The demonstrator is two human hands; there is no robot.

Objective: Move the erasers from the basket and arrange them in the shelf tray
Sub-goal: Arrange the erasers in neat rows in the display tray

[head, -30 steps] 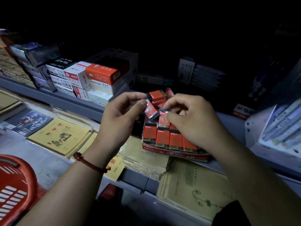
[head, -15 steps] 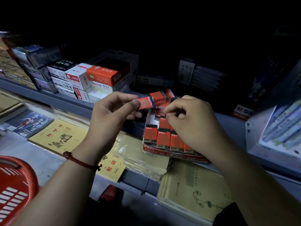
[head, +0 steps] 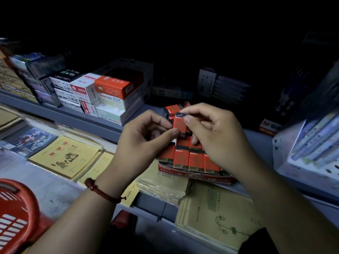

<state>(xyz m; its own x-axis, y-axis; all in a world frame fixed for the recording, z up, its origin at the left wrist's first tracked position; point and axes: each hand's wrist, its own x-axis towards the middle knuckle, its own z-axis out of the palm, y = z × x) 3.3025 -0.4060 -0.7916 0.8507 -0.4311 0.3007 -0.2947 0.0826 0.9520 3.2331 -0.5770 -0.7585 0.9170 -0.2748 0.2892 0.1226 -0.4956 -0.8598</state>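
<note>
Dim throughout; I log the top third as near black. Brightest patches: left hand (head: 145,140), right hand (head: 216,136) and stacked boxes (head: 110,88), lit from the camera side. Pen packs (head: 315,136) at the right edge are smeared. The upper shelf (head: 55,114) bows toward the border.

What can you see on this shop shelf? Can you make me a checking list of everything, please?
Surface: grey metal shelf, two levels.
Job's things: one red 2B eraser held above the tray; a row of erasers stands in it; red basket at lower left, contents hidden.
Clutter: yellow exercise books, stacked stationery boxes, pen packs.
Hands: left hand and right hand both pinch the eraser with their fingers.
Cables: nothing seen.
Surroundings: dark above the shelves.
</note>
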